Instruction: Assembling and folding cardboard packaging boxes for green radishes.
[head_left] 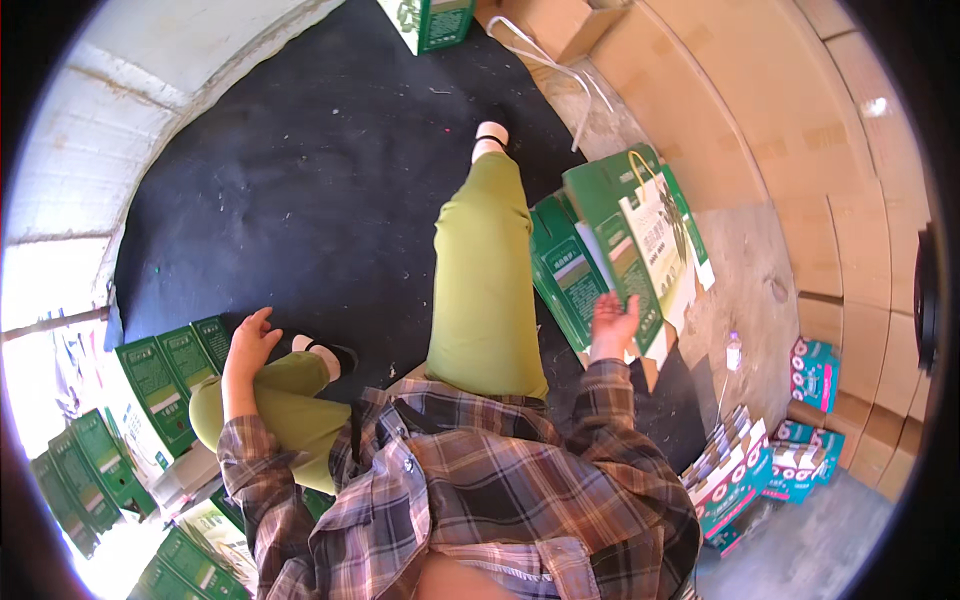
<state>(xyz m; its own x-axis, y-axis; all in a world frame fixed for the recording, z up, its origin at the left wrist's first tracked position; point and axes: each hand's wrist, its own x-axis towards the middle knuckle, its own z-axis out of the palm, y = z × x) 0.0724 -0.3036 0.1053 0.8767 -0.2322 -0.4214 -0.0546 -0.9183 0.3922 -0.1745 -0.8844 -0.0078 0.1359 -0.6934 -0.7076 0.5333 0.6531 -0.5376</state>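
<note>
I sit on the floor in green trousers and a plaid shirt, one leg stretched out ahead. My left hand [250, 345] hangs open above my bent left knee, holding nothing, close to a row of green boxes [165, 375]. My right hand [612, 322] is open, fingers spread, hovering just over a stack of flattened green cartons [585, 265]. On top of that stack lies a green and white gift carton with a cord handle [662, 232].
A black mat [300, 180] covers the floor. Tall brown cardboard sheets [800, 150] curve along the right side. Teal and red boxes [745, 480] sit at lower right beside a small plastic bottle [733, 352]. More green boxes [85, 480] are stacked at lower left; another green box [432, 22] stands far ahead.
</note>
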